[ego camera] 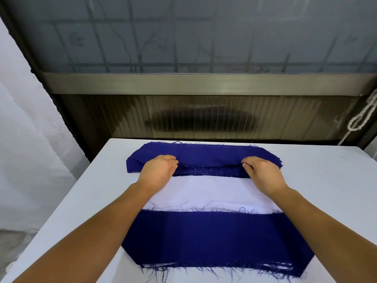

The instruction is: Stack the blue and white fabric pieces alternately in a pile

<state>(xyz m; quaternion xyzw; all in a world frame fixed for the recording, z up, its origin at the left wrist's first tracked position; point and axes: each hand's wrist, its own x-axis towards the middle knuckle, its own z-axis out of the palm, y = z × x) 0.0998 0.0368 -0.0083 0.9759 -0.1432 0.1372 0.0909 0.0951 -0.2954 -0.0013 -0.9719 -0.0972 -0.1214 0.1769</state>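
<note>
Here, left hand (158, 170) and right hand (263, 172) each pinch the near edge of the top blue piece (204, 155) on the far blue stack. Nearer, a white piece (204, 188) lies flat; nearest, a blue-topped pile (214, 237). All on a white table (326, 180).

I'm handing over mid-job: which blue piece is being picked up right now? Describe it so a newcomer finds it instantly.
Start at the white table and go to its far edge, under the window. The blue stack lying there has its top piece pinched at the near edge by the left hand and the right hand. Unlike the nearer blue piece, no hand touches that one.
</note>
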